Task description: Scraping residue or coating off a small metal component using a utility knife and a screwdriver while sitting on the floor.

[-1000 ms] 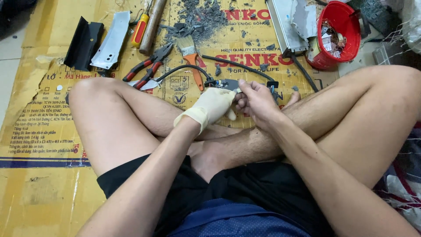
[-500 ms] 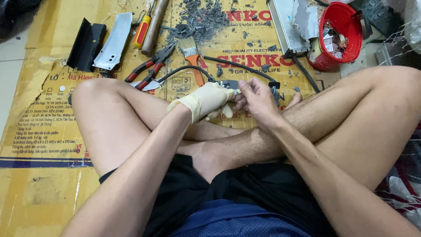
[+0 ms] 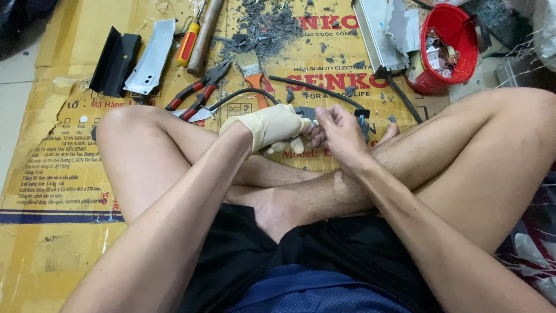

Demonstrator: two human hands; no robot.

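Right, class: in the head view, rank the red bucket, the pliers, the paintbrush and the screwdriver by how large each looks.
1. Red bucket, clearly largest, though its top is cut off.
2. Pliers.
3. Paintbrush, close to the pliers, so that order is unsure.
4. Screwdriver, smallest; its tip is hard to make out.

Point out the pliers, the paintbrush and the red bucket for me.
Pliers [image 3: 200,93], head view, on the red handles.
Paintbrush [image 3: 250,64], head view, on the bristles.
Red bucket [image 3: 446,17], head view, on its inner wall.

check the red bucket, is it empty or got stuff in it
Not empty: the red bucket stands upright with scrap pieces showing inside.
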